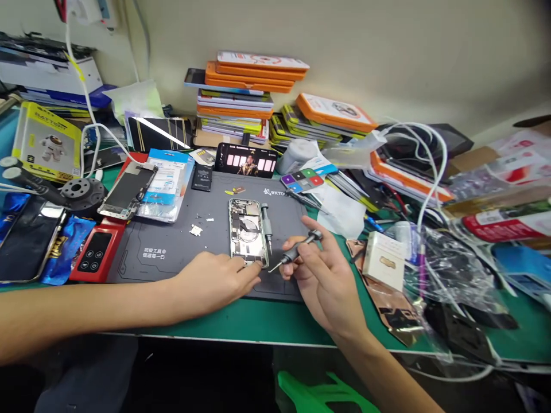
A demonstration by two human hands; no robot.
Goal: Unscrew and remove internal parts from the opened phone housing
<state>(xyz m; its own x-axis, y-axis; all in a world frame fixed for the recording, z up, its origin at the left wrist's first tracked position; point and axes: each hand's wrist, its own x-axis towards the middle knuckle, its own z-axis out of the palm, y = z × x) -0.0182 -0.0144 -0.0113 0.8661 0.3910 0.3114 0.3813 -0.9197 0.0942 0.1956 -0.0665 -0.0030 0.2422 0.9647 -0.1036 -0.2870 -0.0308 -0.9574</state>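
- Lying on the green table (267, 324), a grey work mat (172, 241) carries the things below
- The left hand (215, 281) rests on the mat, and its fingertips touch the lower edge of the opened phone (246, 229); whether they pinch it, I cannot tell
- The right hand (322, 281) is closed around a thin screwdriver (297, 250), tip near the phone's lower right corner
- The phone lies flat in the middle of the mat, inner parts up
- 1 spare screwdriver (267, 226) lies just beside its right edge
- 1 small white part (196, 230) lies apart, left of the phone
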